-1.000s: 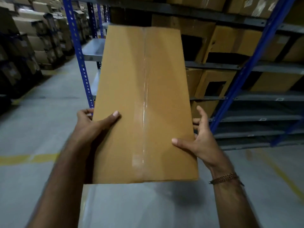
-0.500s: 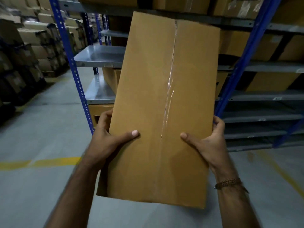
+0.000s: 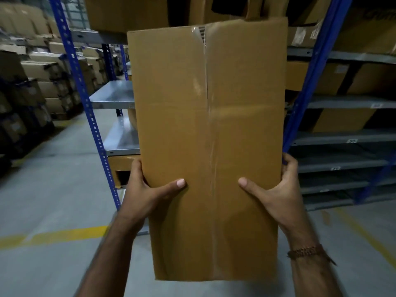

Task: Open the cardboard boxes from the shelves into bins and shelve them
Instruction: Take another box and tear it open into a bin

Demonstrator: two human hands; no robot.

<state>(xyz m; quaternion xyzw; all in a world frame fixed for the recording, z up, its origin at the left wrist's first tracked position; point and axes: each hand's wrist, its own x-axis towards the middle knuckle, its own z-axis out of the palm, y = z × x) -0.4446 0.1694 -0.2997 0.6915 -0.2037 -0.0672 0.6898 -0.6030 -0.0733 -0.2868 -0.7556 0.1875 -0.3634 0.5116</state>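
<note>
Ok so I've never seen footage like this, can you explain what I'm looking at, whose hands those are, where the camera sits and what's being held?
There is no machine here. A person wears a wide-angle camera on the head, looking forward and down, so you see their own two bare arms. The left hand and right hand each keep a grip on a side edge of a tall flat brown cardboard box, thumbs across its front, with a clear tape seam running down the middle. The box is up in the air, resting on nothing. Behind it stand blue-posted grey metal shelves holding more cartons, above a grey concrete floor with a yellow painted line.
</note>
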